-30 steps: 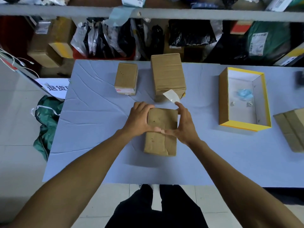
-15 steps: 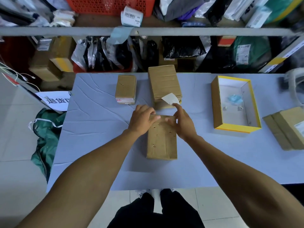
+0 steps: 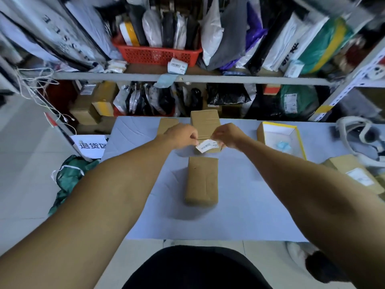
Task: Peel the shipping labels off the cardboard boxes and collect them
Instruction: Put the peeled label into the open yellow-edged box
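A white shipping label [image 3: 207,146] is stretched between my two hands, above the near end of the tall cardboard box [image 3: 205,122] at the table's far side. My left hand [image 3: 183,135] pinches the label's left edge. My right hand [image 3: 226,135] pinches its right edge. A bare brown box [image 3: 202,180] lies lengthwise on the table's middle, below both hands and untouched. A smaller box [image 3: 166,125] sits behind my left hand, partly hidden.
A yellow-rimmed open white box [image 3: 300,142] with blue scraps inside stands at the right. A labelled cardboard box [image 3: 354,174] lies at the far right. Shelves packed with parcels and a red basket [image 3: 156,54] rise behind the lavender table [image 3: 250,205].
Both hands left the near box and rose toward the far tall box. The label, held before only by my right hand, is now gripped by both. The camera tilted upward.
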{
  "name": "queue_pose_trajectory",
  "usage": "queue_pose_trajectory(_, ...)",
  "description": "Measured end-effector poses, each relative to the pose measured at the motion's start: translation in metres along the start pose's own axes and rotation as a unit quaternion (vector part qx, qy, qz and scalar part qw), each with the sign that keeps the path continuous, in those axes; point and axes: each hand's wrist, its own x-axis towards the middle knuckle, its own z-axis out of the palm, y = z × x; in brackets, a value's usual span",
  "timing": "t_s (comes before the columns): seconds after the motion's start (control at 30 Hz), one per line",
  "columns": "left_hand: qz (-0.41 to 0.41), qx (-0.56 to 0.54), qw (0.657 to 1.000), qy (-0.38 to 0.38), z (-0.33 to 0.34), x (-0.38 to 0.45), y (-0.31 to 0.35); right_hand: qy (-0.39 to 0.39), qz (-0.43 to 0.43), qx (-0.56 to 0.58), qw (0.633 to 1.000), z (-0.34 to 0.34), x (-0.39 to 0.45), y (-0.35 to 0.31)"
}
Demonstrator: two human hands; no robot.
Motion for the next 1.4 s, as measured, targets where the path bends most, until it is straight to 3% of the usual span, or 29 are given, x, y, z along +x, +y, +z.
queue_pose_trajectory(0.17, 0.000, -0.046, 0.999, 0.029, -0.011, -0.013, 0.028, -0.012, 0.004, 0.063, 0.998, -0.016, -0.019, -0.009)
queue_pose_trajectory(0.43, -0.024, -0.137, 0.981, 0.135, -0.015, -0.050, 0.076, -0.051, -0.012, 0.176, 0.983, -0.020, -0.058, -0.012)
queue_pose_trajectory(0.6, -0.063, -0.221, 0.959, 0.168, -0.004, -0.078, 0.086, -0.063, -0.066, 0.143, 0.986, -0.015, -0.080, -0.014)
queue_pose_trajectory(0.7, -0.095, -0.217, 0.952, 0.191, 0.001, -0.092, 0.089, -0.064, -0.107, 0.123, 0.985, -0.010, -0.100, -0.020)
queue_pose_trajectory(0.83, -0.087, -0.235, 0.944, 0.215, 0.002, -0.104, 0.090, -0.015, -0.139, 0.040, 0.989, -0.005, -0.117, -0.025)
queue_pose_trajectory(0.93, -0.055, -0.253, 0.944, 0.204, 0.000, -0.111, 0.092, 0.044, -0.153, -0.021, 0.987, -0.001, -0.124, -0.027)
queue_pose_trajectory(1.13, 0.020, -0.262, 0.955, 0.140, -0.003, -0.126, 0.084, 0.058, -0.119, -0.048, 0.990, 0.006, -0.138, -0.032)
queue_pose_trajectory(1.23, 0.026, -0.226, 0.966, 0.120, -0.004, -0.134, 0.085, 0.061, -0.084, 0.004, 0.995, 0.008, -0.141, -0.030)
queue_pose_trajectory(1.4, 0.001, -0.210, 0.961, 0.179, 0.000, -0.145, 0.092, 0.028, -0.062, 0.124, 0.990, 0.017, -0.151, -0.035)
